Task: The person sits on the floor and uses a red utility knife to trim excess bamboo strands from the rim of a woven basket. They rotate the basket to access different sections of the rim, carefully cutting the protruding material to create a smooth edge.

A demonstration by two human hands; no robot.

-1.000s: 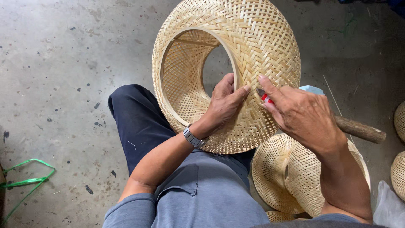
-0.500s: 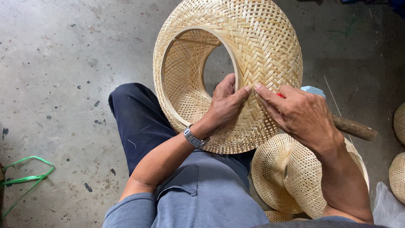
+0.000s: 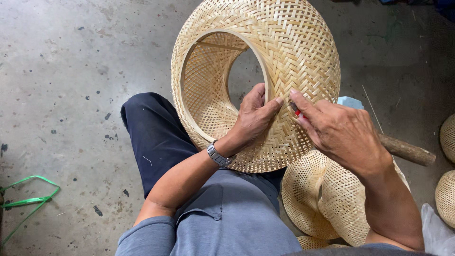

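A large round woven bamboo shade (image 3: pixel 294 52), open through its middle, rests tilted against my lap. My left hand (image 3: pixel 253 116) grips its inner rim, thumb lying on the outer weave, a metal watch on the wrist. My right hand (image 3: pixel 339 130) presses against the outer weave just right of that thumb, holding a small red-handled tool (image 3: pixel 296 110) whose tip is hidden under my fingers.
A second woven bamboo shade (image 3: pixel 322 194) lies on the floor by my right knee. A wooden stick (image 3: pixel 407 150) and a pale blue object (image 3: pixel 350 102) lie behind my right hand. More woven pieces (image 3: pixel 448 137) sit at the right edge. Green strapping (image 3: pixel 28 199) lies at the left.
My right hand has slid a little left along the weave toward my left thumb, covering more of the red tool. The shade and my left hand have hardly moved.
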